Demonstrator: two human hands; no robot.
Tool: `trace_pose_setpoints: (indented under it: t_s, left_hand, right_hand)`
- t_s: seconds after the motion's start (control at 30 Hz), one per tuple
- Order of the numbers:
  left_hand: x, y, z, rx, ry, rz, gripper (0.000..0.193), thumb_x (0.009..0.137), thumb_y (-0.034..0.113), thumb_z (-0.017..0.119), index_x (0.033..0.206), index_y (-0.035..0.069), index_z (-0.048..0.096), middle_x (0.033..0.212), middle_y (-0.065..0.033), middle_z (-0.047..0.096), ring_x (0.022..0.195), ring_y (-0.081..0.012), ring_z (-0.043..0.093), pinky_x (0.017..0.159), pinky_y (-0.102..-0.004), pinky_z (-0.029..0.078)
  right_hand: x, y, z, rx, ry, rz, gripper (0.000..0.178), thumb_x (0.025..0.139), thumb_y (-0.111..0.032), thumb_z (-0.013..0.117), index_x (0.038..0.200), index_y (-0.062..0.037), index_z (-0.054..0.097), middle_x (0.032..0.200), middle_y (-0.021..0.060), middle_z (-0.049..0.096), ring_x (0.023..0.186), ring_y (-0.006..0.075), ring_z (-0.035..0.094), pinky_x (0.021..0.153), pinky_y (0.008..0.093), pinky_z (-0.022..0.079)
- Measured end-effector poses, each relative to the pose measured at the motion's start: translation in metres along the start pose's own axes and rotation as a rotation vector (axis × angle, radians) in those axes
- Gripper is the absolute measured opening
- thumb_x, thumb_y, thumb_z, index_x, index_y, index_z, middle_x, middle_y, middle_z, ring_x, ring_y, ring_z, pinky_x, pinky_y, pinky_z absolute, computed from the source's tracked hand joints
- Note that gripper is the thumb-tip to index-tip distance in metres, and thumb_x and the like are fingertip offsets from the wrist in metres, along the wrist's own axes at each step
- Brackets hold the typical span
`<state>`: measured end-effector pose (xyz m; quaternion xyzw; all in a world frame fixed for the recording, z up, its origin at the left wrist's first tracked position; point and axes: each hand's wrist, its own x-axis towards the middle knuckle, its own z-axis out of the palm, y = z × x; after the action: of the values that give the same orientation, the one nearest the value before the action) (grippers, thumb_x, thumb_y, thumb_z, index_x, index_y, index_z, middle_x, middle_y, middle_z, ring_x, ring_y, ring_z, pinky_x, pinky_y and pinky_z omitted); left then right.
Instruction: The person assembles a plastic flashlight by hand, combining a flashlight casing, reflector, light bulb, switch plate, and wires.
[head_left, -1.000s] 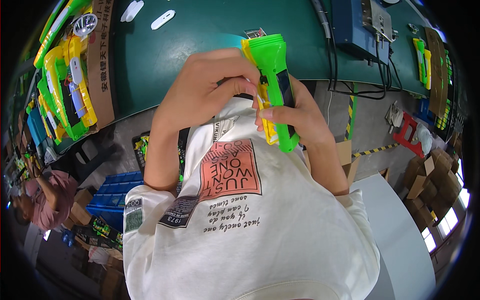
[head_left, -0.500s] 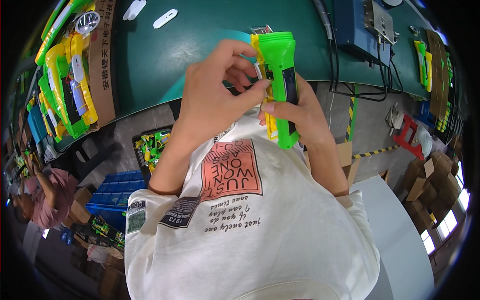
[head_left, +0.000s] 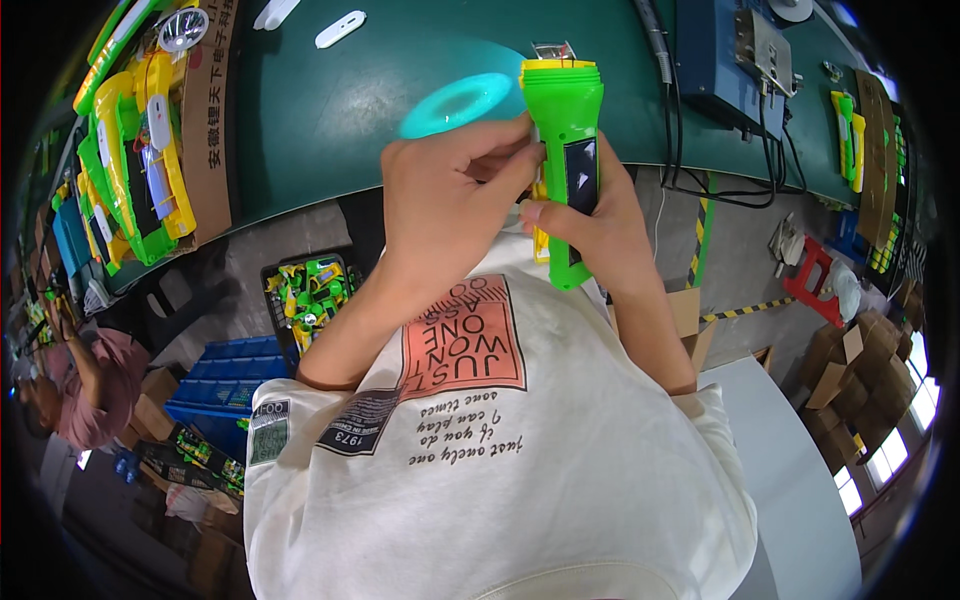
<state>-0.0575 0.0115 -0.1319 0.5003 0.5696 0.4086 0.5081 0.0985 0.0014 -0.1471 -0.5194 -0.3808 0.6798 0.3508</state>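
A handheld flashlight point(head_left: 562, 110) with a green half and a yellow half stands upright over the table's near edge. A dark rectangular panel is set in its green side, and a reflector with thin wires point(head_left: 552, 50) sticks out of its head. My right hand point(head_left: 600, 220) is wrapped round the lower body, thumb lying across the front. My left hand point(head_left: 450, 195) is closed, its thumb and fingertips pinching the flashlight's left edge along the seam. What lies behind those fingertips is hidden.
A cardboard box point(head_left: 215, 120) of green and yellow flashlight parts stands at left. White oval pieces point(head_left: 340, 30) lie on the green table point(head_left: 300, 120), near a cyan light patch point(head_left: 460, 103). A blue device point(head_left: 725, 70) with cables is at right. Another person point(head_left: 100, 380) sits far left.
The flashlight has turned slightly, and its yellow half shows less beside the green one. My left fingers have closed in against its edge. The cyan patch on the table has become a bright ring.
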Motion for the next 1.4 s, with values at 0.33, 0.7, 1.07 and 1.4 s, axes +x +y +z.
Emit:
trace_pose_setpoints:
  t_s: [0.33,0.7,1.07,1.4]
  left_hand:
    - [0.006,-0.015,0.009,-0.382,-0.083,-0.121,0.025,0.083,0.007,0.069,0.104,-0.006,0.068,0.071,-0.0076,0.066,0.054,-0.0089,0.062,0.050,-0.0214,0.046]
    - [0.004,-0.041,0.004,-0.578,-0.282,-0.001,0.034,0.093,0.018,0.060,0.115,-0.007,0.054,0.081,-0.0070,0.064,0.050,-0.0108,0.061,0.045,-0.0207,0.048]
    - [0.005,-0.052,0.000,-0.569,-0.417,0.109,0.040,0.095,0.025,0.059,0.122,-0.004,0.052,0.099,-0.0078,0.061,0.077,-0.0106,0.063,0.065,-0.0232,0.052]
    - [0.000,-0.044,-0.007,-0.289,-0.388,0.133,0.032,0.092,0.025,0.062,0.110,-0.002,0.063,0.099,-0.0095,0.059,0.094,-0.0175,0.057,0.083,-0.0315,0.046]
  right_hand:
    - [-0.001,-0.005,-0.002,0.187,-0.070,0.028,0.050,0.069,0.002,0.068,0.116,-0.0009,0.051,0.090,0.0070,0.060,0.074,0.0136,0.060,0.066,0.0287,0.051]
    - [-0.004,-0.009,0.002,0.149,-0.212,0.089,0.052,0.068,-0.009,0.066,0.115,0.0051,0.050,0.080,0.0136,0.063,0.059,0.0205,0.063,0.054,0.0311,0.051]
    - [-0.003,-0.008,0.001,0.119,-0.215,0.131,0.029,0.071,-0.004,0.074,0.095,0.0024,0.059,0.075,0.0069,0.063,0.058,0.0149,0.064,0.051,0.0285,0.051]
    - [-0.002,-0.007,0.000,-0.143,-0.146,0.131,0.030,0.069,-0.007,0.076,0.094,-0.0009,0.061,0.076,0.0022,0.061,0.064,0.0087,0.057,0.056,0.0242,0.044]
